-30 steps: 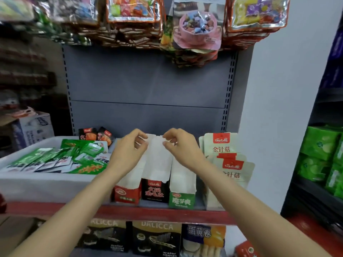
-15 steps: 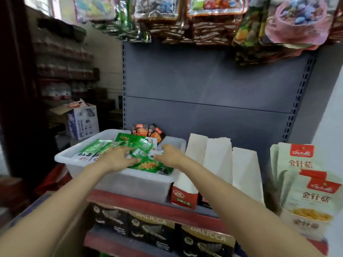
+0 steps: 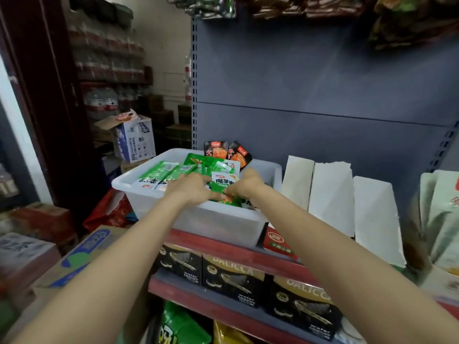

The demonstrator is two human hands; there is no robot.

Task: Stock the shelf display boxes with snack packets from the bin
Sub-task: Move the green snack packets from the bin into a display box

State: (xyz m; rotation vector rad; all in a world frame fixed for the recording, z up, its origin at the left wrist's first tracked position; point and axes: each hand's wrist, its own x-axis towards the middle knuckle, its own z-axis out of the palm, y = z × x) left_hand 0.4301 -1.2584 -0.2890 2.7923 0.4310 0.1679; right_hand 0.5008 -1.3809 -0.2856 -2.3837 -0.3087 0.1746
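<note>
Both hands were in the white bin (image 3: 159,194), which sat on the red-edged shelf (image 3: 223,247) at approx 10 o'clock from frame centre. Left hand (image 3: 191,188) lay knuckles-up over the pile of green snack packets (image 3: 169,171), fingers curled down onto a packet at its 3 o'clock side; looked like a grasp, but the fingertips were hidden under the hand. Right hand (image 3: 248,183) sat just beside it at 3 o'clock, fingers bent onto the same green-and-white packet (image 3: 222,182), which stood between the two hands w/ its printed face up. Both hands touched that packet; the exact pinch couldn't be made out.

More green packets were spread across the bin toward 9 o'clock. Two dark red-and-black packets (image 3: 227,152) stood at the bin's back rim, 12 o'clock from the hands, against the grey back panel (image 3: 323,95).

The display boxes (image 3: 330,194) stood in a row at 3 o'clock from the bin: three w/ tall white flaps raised, the nearest touching the bin's right wall. Couldn't see inside them. Further at 3 o'clock, blurred pale boxes (image 3: 442,219) at frame edge.

Below the shelf, approx 6 o'clock, black wafer boxes (image 3: 233,276) lined the lower level. Cardboard cartons (image 3: 134,140) sat at 9 o'clock on the floor side.
</note>
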